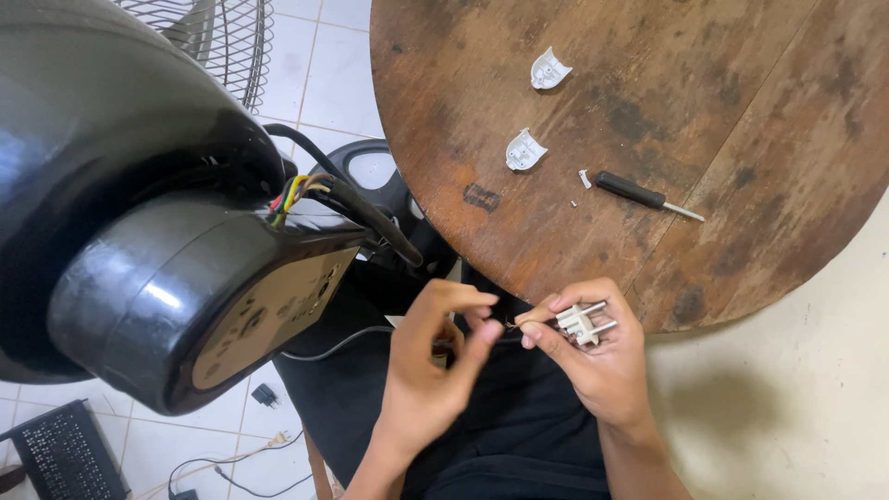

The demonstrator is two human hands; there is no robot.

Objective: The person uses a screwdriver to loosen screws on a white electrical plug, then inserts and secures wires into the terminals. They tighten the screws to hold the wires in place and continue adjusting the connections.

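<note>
My right hand (597, 356) holds the white inner part of an electric plug (583, 322) with two metal pins, just below the edge of the round wooden table (741, 120). My left hand (435, 356) pinches a thin dark cable (463, 344) whose bare end reaches toward the plug. Two white plug cover halves (550, 70) (524, 151) lie on the table. A small black-handled screwdriver (644, 195) lies to their right, with a tiny white piece (584, 178) beside it.
A black fan motor housing (176, 287) with exposed coloured wires (292, 194) fills the left. Its wire grille (222, 37) stands behind on the white tiled floor. A dark keyboard (65, 458) and a small plug adapter (265, 395) lie on the floor.
</note>
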